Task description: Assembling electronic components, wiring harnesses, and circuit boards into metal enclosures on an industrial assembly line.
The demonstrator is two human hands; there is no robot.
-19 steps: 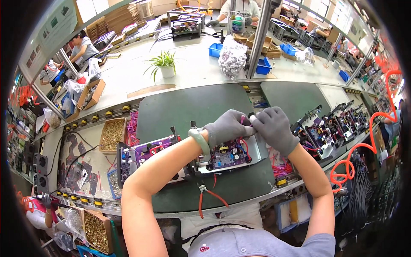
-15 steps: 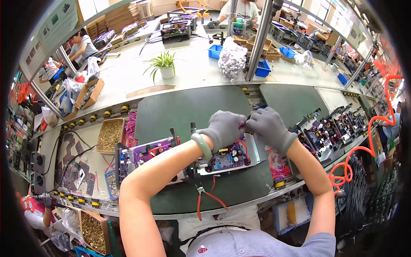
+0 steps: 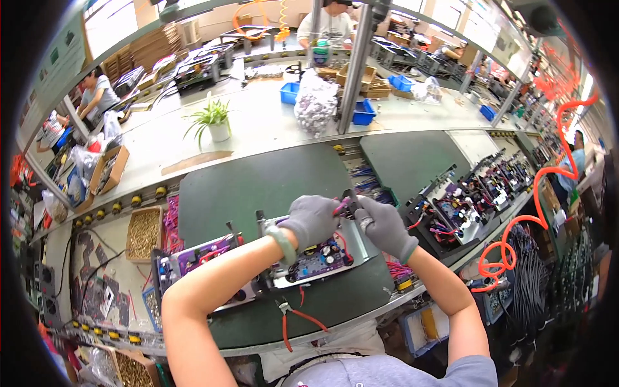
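Both my hands wear grey gloves and meet above the far right corner of a chassis with a purple circuit board (image 3: 319,261). My left hand (image 3: 311,220) is closed, with something small and magenta at its fingertips. Closed on a small dark part (image 3: 349,205), my right hand (image 3: 385,226) is just to the right of it. The part's exact kind is too small to tell. Another chassis with a purple board (image 3: 193,264) lies to the left, partly behind my left forearm. Diagonal cutters (image 3: 285,309) with red handles rest on the dark green mat (image 3: 258,177) near its front edge.
A box of brass-coloured screws (image 3: 143,235) stands at left, beside pink wires. Several board assemblies (image 3: 461,209) line the right side. An orange coiled hose (image 3: 509,248) hangs there. Across the bench are a potted plant (image 3: 219,131), a bag of white pieces (image 3: 316,106) and a person (image 3: 327,29).
My hands have parted slightly, and the dark part now shows more clearly between them, with magenta beside it. The whole view has shifted; the chassis and cutters appear lower and further left.
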